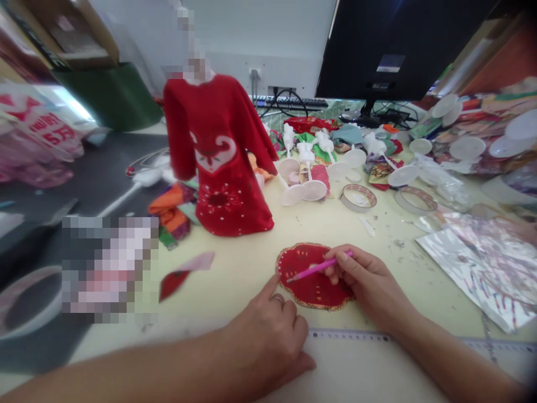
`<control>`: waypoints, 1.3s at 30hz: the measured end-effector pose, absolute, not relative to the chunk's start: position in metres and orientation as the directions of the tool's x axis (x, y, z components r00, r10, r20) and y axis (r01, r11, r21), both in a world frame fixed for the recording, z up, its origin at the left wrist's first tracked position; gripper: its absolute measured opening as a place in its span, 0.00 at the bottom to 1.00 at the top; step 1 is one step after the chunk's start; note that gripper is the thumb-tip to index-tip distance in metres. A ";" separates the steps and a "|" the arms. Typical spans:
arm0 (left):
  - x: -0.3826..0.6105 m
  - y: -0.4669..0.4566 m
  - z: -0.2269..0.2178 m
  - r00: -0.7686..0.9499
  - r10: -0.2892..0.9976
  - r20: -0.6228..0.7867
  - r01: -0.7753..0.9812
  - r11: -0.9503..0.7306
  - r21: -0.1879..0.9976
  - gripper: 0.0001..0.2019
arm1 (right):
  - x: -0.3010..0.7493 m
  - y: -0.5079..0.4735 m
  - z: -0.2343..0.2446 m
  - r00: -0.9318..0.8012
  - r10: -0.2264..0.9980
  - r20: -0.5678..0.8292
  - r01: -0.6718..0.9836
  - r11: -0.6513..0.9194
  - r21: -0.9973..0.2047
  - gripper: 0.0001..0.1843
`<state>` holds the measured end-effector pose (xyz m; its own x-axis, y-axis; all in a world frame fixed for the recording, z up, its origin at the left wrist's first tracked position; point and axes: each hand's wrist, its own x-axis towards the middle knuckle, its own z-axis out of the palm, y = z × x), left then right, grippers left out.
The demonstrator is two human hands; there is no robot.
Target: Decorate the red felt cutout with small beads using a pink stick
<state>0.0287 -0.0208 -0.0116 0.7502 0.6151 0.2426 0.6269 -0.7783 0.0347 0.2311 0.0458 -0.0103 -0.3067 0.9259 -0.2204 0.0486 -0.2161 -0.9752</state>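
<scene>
A small red fabric piece [312,280] with a patterned trim and a hole in its middle lies flat on the pale yellow table [243,263]. My right hand [369,285] is closed on a pink pen-like tool [314,270], whose tip rests on the fabric's left part. My left hand [268,330] is curled, its index finger stretched out and pressing the fabric's left edge. Behind stands a doll figure in a red dress [222,157] with white embroidery.
White doll stands and figures [306,173] and coloured fabric scraps crowd the back. Two tape rolls [358,197] lie to the right, a shiny foil sheet [482,263] farther right. A ruler [356,334] runs along the near edge. A monitor [390,45] stands behind.
</scene>
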 end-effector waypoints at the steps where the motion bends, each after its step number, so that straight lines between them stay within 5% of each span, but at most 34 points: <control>1: 0.029 -0.021 -0.012 0.753 0.609 0.249 0.624 -0.781 0.023 0.17 | 0.231 0.046 -0.010 -0.307 0.926 -0.218 0.051 -0.213 -0.976 0.14; 22: 0.032 -0.024 -0.017 0.776 0.574 0.262 0.597 -0.802 -0.007 0.18 | 0.225 0.036 -0.010 -0.339 0.940 0.045 0.289 0.150 -0.945 0.11; 39: 0.032 -0.024 -0.017 0.785 0.563 0.260 0.587 -0.809 -0.019 0.17 | 0.229 0.034 -0.012 -0.540 0.766 0.349 0.277 0.553 -0.786 0.09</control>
